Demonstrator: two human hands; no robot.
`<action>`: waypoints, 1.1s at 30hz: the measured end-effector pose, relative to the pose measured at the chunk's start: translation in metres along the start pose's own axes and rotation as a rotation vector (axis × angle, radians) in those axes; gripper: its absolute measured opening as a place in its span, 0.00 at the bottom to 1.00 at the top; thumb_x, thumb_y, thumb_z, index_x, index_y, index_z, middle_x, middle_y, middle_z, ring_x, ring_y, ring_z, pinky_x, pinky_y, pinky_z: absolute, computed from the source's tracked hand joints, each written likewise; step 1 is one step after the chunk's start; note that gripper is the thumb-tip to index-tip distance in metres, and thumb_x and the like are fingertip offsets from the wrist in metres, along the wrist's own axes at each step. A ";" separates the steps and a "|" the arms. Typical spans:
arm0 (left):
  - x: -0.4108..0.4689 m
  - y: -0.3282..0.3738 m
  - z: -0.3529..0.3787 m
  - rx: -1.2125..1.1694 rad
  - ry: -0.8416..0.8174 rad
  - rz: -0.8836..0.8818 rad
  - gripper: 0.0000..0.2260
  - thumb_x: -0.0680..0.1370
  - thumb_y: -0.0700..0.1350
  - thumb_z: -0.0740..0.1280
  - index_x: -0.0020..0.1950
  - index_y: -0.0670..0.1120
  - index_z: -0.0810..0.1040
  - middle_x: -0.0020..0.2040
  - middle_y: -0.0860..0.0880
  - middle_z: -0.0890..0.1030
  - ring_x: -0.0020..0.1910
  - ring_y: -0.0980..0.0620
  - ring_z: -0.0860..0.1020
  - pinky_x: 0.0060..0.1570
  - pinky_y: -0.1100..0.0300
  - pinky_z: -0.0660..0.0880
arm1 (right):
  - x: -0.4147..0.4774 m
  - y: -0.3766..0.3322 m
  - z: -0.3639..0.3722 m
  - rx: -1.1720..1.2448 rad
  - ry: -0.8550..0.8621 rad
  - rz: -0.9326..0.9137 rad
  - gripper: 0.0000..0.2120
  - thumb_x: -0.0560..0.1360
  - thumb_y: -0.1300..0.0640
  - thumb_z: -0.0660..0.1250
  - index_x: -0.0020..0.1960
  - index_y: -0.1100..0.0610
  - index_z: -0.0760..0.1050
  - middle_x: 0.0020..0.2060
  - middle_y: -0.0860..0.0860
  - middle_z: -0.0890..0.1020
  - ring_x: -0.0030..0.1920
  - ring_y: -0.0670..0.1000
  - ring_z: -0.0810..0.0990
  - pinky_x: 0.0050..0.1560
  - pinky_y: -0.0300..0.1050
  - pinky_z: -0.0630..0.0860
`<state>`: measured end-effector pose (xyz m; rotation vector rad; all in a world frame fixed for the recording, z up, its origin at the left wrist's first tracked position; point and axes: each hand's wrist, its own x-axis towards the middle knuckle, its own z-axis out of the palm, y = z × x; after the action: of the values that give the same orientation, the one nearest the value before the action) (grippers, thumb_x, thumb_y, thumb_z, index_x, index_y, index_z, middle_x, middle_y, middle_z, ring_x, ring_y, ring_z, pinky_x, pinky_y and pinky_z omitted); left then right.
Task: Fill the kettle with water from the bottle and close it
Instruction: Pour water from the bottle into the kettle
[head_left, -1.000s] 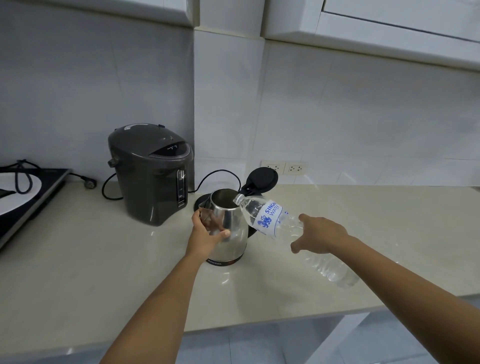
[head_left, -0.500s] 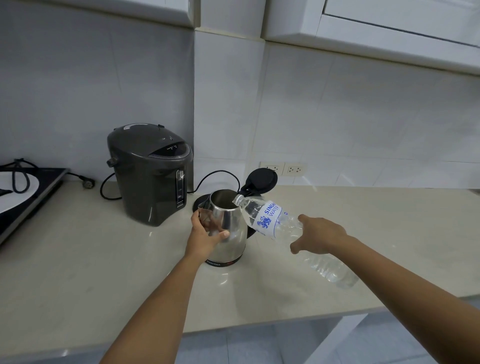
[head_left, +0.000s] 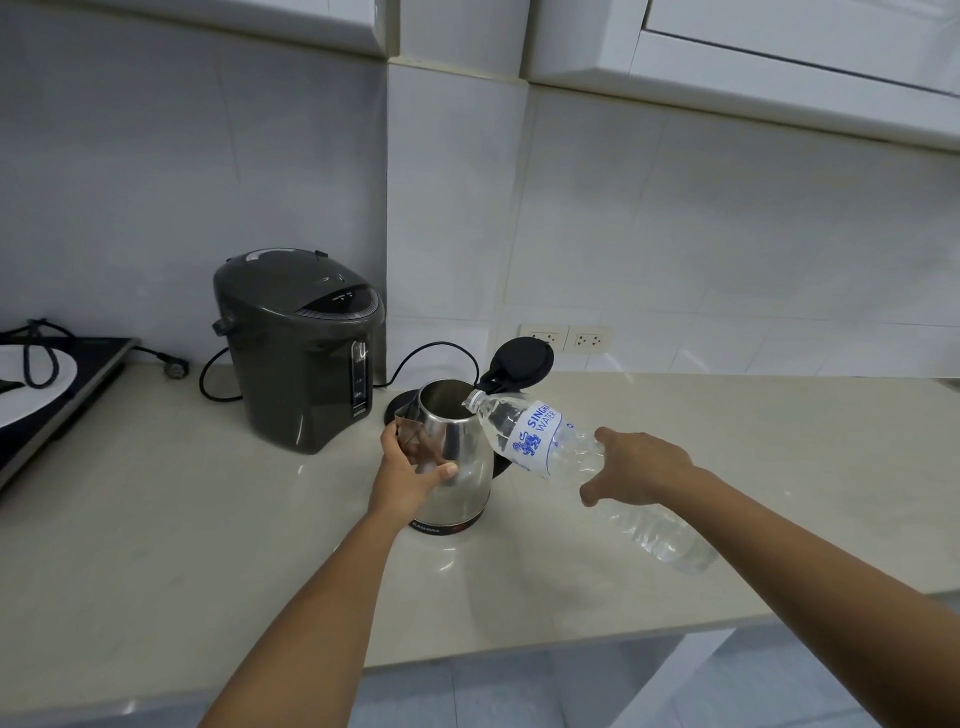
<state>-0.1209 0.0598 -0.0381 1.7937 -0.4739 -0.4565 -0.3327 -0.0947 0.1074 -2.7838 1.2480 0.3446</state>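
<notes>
A steel kettle (head_left: 462, 467) stands on the beige counter (head_left: 208, 519), its black lid (head_left: 522, 361) hinged up at the back. My left hand (head_left: 408, 480) wraps the kettle's left side near the spout. A clear plastic water bottle (head_left: 550, 441) with a blue-and-white label is tilted, its open mouth over the kettle's rim and its base low to the right. My right hand (head_left: 634, 467) grips the bottle at its middle. Water sits in the bottle's lower end.
A dark grey thermo pot (head_left: 301, 353) stands left of the kettle, with a black cord (head_left: 431, 351) behind it. The kettle's black base (head_left: 400, 410) lies behind the kettle. An induction cooker (head_left: 47, 389) sits at far left. Wall sockets (head_left: 566, 340) are behind. The counter's front edge runs close below.
Hardly anything has moved; both hands hold the same poses and the bottle stays tilted over the kettle's opening.
</notes>
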 end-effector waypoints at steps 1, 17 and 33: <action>0.000 0.000 0.000 0.004 0.002 0.001 0.48 0.69 0.47 0.79 0.78 0.50 0.51 0.68 0.48 0.73 0.68 0.46 0.72 0.64 0.52 0.70 | 0.000 0.000 0.000 -0.003 -0.001 0.000 0.37 0.66 0.40 0.73 0.70 0.50 0.64 0.47 0.48 0.77 0.49 0.53 0.77 0.43 0.44 0.71; 0.000 -0.002 -0.001 0.011 -0.001 -0.001 0.49 0.68 0.48 0.80 0.78 0.51 0.50 0.70 0.46 0.72 0.68 0.44 0.72 0.67 0.46 0.71 | -0.001 0.000 -0.003 -0.026 -0.006 -0.004 0.35 0.66 0.40 0.72 0.68 0.50 0.65 0.46 0.48 0.77 0.48 0.53 0.76 0.41 0.44 0.70; 0.002 -0.003 0.000 -0.001 -0.035 -0.008 0.50 0.70 0.47 0.78 0.79 0.51 0.47 0.73 0.47 0.69 0.71 0.45 0.69 0.69 0.48 0.68 | -0.001 0.000 0.003 -0.004 0.001 -0.002 0.35 0.66 0.40 0.72 0.68 0.50 0.65 0.44 0.47 0.77 0.47 0.53 0.77 0.40 0.44 0.70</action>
<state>-0.1189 0.0596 -0.0408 1.7898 -0.4906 -0.4945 -0.3340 -0.0937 0.1048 -2.7892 1.2460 0.3461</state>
